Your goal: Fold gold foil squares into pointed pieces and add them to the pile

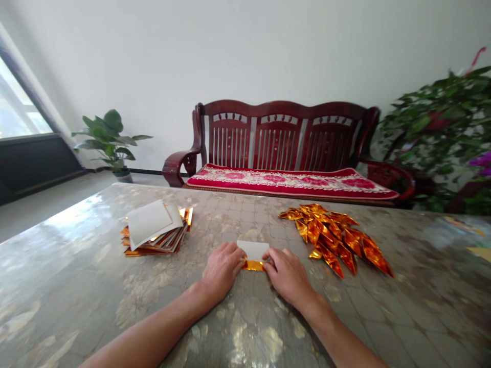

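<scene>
A sheet of foil paper (253, 250) lies on the table between my hands, white side up, its near edge turned over into a shiny gold-orange strip. My left hand (225, 266) grips the left end of that strip, fingers curled and pressed together. At the right end, my right hand (287, 271) pinches the same strip between thumb and fingers. To the left sits a stack of foil paper sheets (153, 230), white faces and orange edges showing. A heap of folded orange foil pieces (333, 232) with pointed ends lies to the right.
The table (253, 327) has a glossy, flower-patterned cover. A clear plastic bag (452, 230) lies at its right side. Beyond the far edge stands a dark red wooden bench (284, 138) with a red patterned cushion. Potted plants (111, 138) flank the bench.
</scene>
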`<state>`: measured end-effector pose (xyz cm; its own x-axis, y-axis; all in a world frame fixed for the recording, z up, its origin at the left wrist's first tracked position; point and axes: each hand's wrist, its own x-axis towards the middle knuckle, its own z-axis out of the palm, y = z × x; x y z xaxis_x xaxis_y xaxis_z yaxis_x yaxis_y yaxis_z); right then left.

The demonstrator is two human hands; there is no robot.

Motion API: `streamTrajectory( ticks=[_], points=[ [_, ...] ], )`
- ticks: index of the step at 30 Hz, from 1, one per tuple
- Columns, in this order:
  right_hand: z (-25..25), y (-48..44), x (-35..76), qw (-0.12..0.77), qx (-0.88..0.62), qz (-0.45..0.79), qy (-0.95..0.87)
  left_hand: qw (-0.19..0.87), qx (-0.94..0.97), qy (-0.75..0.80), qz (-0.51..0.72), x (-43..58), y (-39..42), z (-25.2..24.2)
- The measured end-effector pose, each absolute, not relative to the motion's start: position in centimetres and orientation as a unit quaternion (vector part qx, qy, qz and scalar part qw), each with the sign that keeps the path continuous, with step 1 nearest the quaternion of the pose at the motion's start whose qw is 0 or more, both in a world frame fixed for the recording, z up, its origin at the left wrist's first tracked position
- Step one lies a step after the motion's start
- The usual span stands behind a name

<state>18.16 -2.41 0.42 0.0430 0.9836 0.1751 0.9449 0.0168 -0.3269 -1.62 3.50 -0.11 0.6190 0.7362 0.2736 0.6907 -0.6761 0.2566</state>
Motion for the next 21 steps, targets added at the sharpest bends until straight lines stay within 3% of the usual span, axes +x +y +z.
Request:
streamTrajectory(
  ticks=[5, 12, 21],
  points=[
    [0.1, -2.4, 18.2, 0.197, -0.695, 0.046, -0.69, 0.027, 0.937, 0.317, 0.141, -1.5, 3.1, -0.4],
    [-0.4, -2.6, 18.4, 0.222, -0.668, -0.004, -0.711, -0.036, 0.945, 0.32, 0.051, -0.9, 0.9, 0.5],
    [-0.5, -4.6, 16.3, 0.137, -0.576, -0.125, -0.796, -0.035, 0.936, 0.346, 0.05, -0.6, -0.8, 0.0]
  ],
)
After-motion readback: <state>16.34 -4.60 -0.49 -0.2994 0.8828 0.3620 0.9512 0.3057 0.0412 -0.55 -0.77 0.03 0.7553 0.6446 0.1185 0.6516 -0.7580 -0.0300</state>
